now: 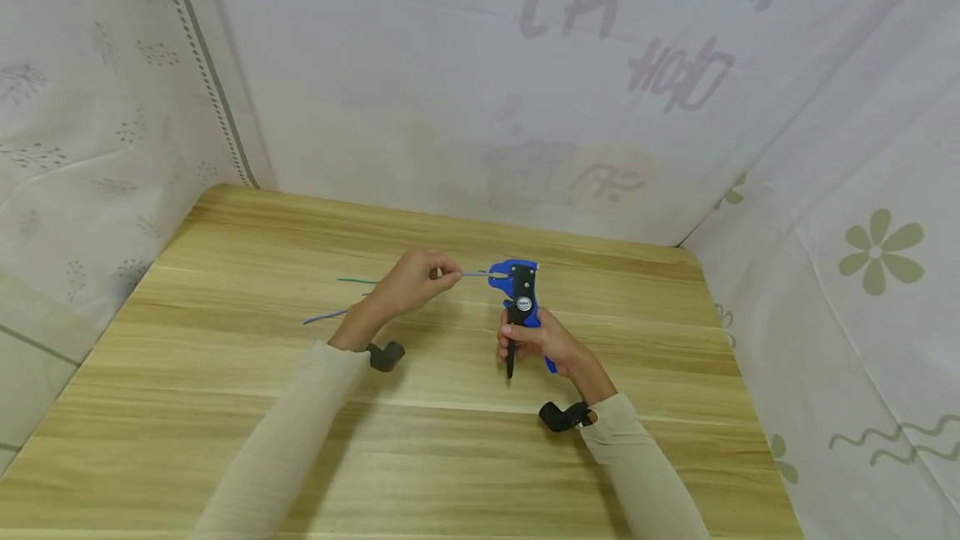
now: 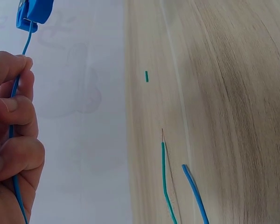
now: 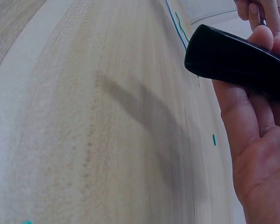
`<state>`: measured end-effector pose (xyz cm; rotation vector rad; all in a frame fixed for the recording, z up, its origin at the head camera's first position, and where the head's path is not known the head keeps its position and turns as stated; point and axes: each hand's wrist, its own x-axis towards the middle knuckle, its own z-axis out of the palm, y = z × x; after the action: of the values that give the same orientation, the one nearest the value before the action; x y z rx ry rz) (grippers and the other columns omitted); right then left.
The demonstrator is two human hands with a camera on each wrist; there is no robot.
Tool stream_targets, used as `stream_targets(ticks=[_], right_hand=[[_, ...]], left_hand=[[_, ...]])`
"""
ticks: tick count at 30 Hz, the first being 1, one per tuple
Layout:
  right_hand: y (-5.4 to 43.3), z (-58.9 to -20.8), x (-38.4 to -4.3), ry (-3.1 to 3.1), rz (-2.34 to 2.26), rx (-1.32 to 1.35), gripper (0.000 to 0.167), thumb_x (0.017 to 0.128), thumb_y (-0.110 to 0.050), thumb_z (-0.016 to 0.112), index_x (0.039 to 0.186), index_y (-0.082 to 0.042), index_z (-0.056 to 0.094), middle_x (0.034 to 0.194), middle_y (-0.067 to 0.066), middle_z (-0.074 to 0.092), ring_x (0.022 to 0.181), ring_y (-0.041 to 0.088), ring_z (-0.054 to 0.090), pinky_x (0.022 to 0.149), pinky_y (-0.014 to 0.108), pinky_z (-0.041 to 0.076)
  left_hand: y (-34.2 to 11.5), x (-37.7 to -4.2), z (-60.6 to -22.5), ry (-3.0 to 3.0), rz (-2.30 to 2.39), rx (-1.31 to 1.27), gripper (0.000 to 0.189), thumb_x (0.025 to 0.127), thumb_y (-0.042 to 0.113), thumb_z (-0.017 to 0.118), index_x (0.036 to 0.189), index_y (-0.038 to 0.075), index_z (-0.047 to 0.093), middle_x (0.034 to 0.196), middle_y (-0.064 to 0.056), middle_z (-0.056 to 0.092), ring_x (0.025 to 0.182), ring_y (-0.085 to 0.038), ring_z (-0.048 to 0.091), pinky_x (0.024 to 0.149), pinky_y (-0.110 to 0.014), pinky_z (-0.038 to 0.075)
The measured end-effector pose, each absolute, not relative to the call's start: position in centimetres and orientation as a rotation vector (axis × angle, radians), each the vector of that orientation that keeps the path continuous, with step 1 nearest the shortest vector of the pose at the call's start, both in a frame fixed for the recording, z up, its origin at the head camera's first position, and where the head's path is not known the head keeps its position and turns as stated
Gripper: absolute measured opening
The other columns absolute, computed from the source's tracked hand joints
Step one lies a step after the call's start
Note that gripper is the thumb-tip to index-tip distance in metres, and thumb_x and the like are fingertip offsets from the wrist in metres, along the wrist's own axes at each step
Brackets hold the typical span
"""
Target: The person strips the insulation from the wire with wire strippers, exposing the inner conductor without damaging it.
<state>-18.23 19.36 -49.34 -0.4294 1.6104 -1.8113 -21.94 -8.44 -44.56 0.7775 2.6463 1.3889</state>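
Note:
My left hand (image 1: pixel 412 283) pinches a thin blue wire (image 1: pixel 474 275) between thumb and fingertips. In the left wrist view, that wire (image 2: pixel 15 87) runs along the curled fingers and up to the blue nose of a wire stripper (image 2: pixel 37 10). The wire's tip is hidden inside the tool's mouth. My right hand (image 1: pixel 551 338) grips the handles of this blue and black wire stripper (image 1: pixel 522 290), which stands upright with its mouth facing left. Close to the right wrist camera is its black handle (image 3: pixel 233 58), with the palm and fingers (image 3: pixel 263 158) behind it.
On the wooden table (image 1: pixel 450 457) lie a green wire (image 2: pixel 164 170) with a bare copper end and another blue wire (image 2: pixel 194 192). A short green piece (image 2: pixel 146 76) rests near them. Patterned cloth (image 1: pixel 450 90) hangs behind the table and along both sides.

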Motion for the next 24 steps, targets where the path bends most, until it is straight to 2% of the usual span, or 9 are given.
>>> stream_targets(ticks=[24], right_hand=[[19.0, -49.2, -18.0, 1.613, -1.797, -0.397, 0.005, 0.102, -0.010, 0.054, 0.098, -0.007, 0.055, 0.081, 0.005, 0.063, 0.076, 0.022, 0.067, 0.075, 0.044, 0.057]], left_hand=[[-7.3, -21.9, -44.5, 2.637, 1.369, 0.815, 0.015, 0.097, 0.014, 0.064, 0.102, 0.006, 0.076, 0.088, -0.002, 0.070, 0.075, -0.014, 0.055, 0.067, -0.029, 0.048]])
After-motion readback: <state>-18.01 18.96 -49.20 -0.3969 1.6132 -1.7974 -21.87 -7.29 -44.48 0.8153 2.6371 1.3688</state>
